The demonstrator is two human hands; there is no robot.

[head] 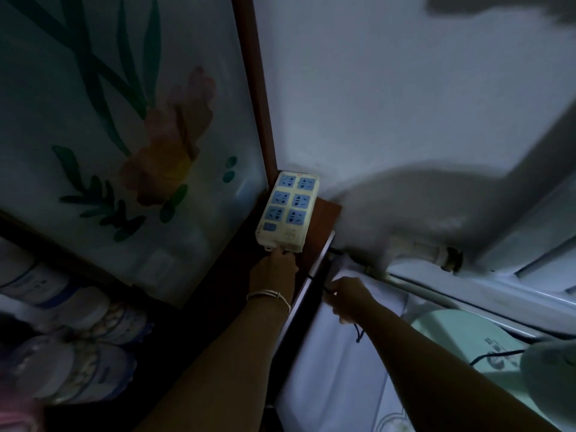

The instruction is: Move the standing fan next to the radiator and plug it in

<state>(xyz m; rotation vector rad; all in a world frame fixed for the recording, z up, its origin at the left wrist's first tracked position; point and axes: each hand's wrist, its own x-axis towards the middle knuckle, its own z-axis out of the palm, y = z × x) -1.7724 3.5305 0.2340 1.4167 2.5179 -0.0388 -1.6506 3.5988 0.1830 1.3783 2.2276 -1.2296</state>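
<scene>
A white power strip (286,210) with several blue sockets lies on a brown wooden ledge (324,219) in the wall corner. My left hand (274,269), a bangle on its wrist, grips the strip's near end. My right hand (346,299) is closed around a dark cord (358,333) just right of the ledge; the plug end is hidden in the fist. The pale green fan base (461,335) shows at the lower right, with the cord trailing over it. No socket has a plug in it.
A frosted glass panel (124,135) painted with flowers, in a brown frame, stands on the left. White pipes (436,254) run along the wall on the right. Patterned rolls or bundles (78,338) are stacked at the lower left. The room is dim.
</scene>
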